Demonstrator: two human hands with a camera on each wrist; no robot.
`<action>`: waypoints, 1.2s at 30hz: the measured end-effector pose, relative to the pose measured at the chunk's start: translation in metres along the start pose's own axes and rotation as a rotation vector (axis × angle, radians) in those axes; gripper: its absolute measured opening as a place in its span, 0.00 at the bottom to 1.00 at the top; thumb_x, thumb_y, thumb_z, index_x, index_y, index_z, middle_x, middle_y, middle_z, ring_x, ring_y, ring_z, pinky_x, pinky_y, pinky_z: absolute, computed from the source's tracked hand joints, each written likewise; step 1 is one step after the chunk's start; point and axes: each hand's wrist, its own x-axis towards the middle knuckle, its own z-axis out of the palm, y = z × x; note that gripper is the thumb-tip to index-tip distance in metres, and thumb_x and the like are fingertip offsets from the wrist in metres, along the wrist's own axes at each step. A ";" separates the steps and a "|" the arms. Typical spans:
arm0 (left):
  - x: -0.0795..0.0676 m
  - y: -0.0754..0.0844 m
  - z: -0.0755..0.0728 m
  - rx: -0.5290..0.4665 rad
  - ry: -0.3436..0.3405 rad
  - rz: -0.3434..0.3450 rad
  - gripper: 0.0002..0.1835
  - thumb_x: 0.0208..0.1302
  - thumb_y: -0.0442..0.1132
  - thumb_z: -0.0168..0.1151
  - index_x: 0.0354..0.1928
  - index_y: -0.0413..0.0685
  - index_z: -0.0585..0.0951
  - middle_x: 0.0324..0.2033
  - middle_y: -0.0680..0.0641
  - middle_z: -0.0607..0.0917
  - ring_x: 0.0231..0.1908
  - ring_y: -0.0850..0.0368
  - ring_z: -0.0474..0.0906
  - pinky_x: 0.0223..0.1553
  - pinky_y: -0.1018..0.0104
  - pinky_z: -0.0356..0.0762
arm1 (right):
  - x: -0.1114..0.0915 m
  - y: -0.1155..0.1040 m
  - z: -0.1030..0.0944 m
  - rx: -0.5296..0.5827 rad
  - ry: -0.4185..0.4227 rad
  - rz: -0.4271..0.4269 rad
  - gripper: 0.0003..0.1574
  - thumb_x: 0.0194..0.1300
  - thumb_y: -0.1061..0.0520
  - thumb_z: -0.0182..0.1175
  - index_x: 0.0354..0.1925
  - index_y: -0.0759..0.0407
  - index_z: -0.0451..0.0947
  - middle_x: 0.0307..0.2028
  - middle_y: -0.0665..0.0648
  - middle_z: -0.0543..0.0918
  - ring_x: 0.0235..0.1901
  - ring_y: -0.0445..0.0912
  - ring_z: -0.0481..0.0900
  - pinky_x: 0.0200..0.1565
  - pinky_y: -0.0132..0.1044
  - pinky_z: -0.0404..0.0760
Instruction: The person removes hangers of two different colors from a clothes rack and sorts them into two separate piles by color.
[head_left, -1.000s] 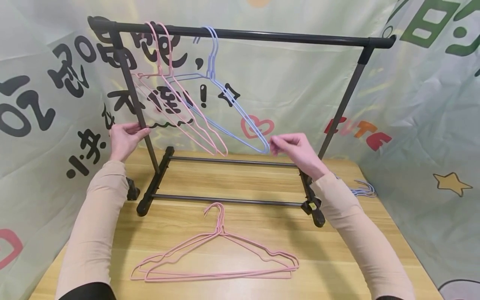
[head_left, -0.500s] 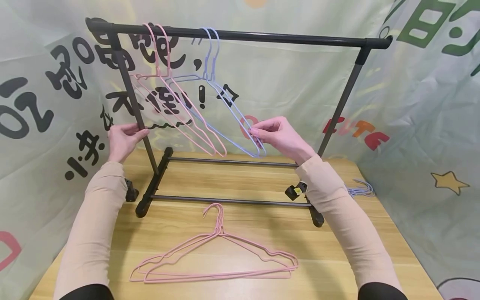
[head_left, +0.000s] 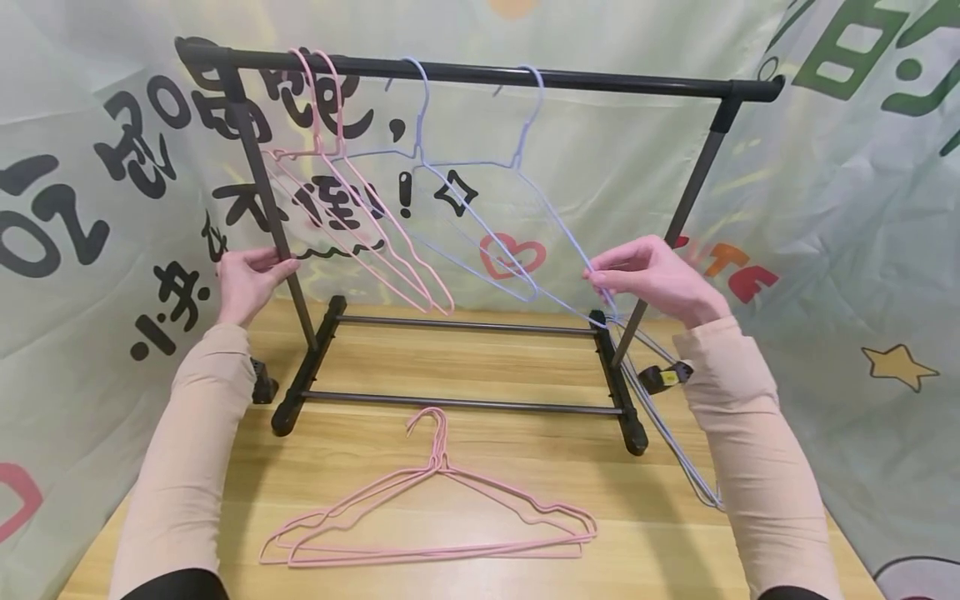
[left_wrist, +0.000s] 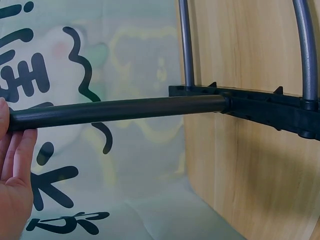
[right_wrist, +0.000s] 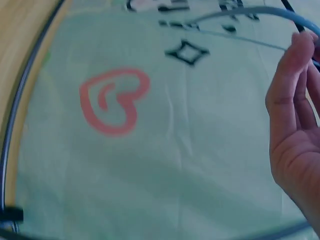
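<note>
My left hand (head_left: 251, 285) grips the left post (head_left: 260, 171) of a black garment rack, thumb on one side and fingers on the other. In the left wrist view, the post (left_wrist: 125, 108) runs from those fingers to the rack's foot. My right hand (head_left: 663, 279) pinches a blue hanger (head_left: 558, 218) near its lower right corner; the hanger's hook is over the top bar (head_left: 637, 81). The right wrist view shows the hanger (right_wrist: 245, 11) partly hidden at the fingertips. Another blue hanger (head_left: 480, 218) hangs left of it, then two pink hangers (head_left: 386, 215).
Several pink hangers (head_left: 435, 550) lie stacked on the wooden table (head_left: 180, 550) before the rack. Blue hangers (head_left: 678, 454) lie right of the rack's right foot (head_left: 633, 433), partly under my right sleeve. A printed cloth (head_left: 847, 275) surrounds the table.
My right hand has taken hold of one of two blue hangers and moved right with it, sliding its hook along the bar, so the pair now hangs apart. My left hand stays on the post.
</note>
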 end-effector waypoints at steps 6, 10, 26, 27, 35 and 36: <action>0.000 0.000 0.001 -0.004 0.000 0.002 0.26 0.60 0.45 0.74 0.56 0.36 0.83 0.44 0.46 0.86 0.26 0.90 0.75 0.34 0.88 0.73 | -0.031 0.004 -0.028 -0.137 0.068 0.044 0.10 0.68 0.63 0.64 0.47 0.60 0.87 0.34 0.44 0.91 0.34 0.40 0.86 0.43 0.32 0.83; 0.000 0.000 0.001 0.004 0.003 0.008 0.26 0.61 0.44 0.74 0.56 0.35 0.83 0.45 0.45 0.86 0.25 0.90 0.74 0.34 0.88 0.72 | -0.048 0.009 -0.041 -0.210 0.129 0.097 0.12 0.67 0.62 0.65 0.49 0.61 0.86 0.39 0.40 0.90 0.37 0.39 0.86 0.45 0.29 0.82; -0.001 0.002 0.001 0.019 0.018 0.022 0.27 0.60 0.46 0.74 0.55 0.35 0.83 0.46 0.41 0.85 0.25 0.90 0.74 0.34 0.88 0.71 | -0.090 0.038 -0.069 -0.317 0.323 0.124 0.11 0.67 0.65 0.64 0.47 0.62 0.87 0.30 0.39 0.90 0.33 0.34 0.83 0.43 0.22 0.75; 0.000 0.002 0.001 0.019 0.017 0.021 0.27 0.60 0.46 0.74 0.55 0.35 0.83 0.46 0.41 0.85 0.25 0.90 0.74 0.34 0.88 0.71 | -0.091 0.039 -0.070 -0.305 0.326 0.117 0.11 0.67 0.65 0.64 0.47 0.63 0.87 0.30 0.40 0.90 0.33 0.35 0.84 0.42 0.22 0.76; 0.000 0.001 0.001 0.020 0.017 0.009 0.28 0.60 0.47 0.74 0.56 0.36 0.83 0.47 0.41 0.85 0.25 0.90 0.74 0.34 0.88 0.71 | -0.096 0.047 -0.069 -0.167 0.357 0.069 0.11 0.67 0.70 0.62 0.43 0.59 0.88 0.29 0.45 0.90 0.29 0.39 0.85 0.40 0.25 0.81; 0.000 0.001 0.001 0.020 0.017 0.005 0.28 0.60 0.48 0.74 0.56 0.36 0.83 0.47 0.41 0.85 0.25 0.90 0.74 0.35 0.88 0.71 | -0.097 0.048 -0.068 -0.143 0.361 0.058 0.12 0.66 0.71 0.62 0.42 0.60 0.88 0.29 0.46 0.90 0.28 0.39 0.85 0.38 0.26 0.81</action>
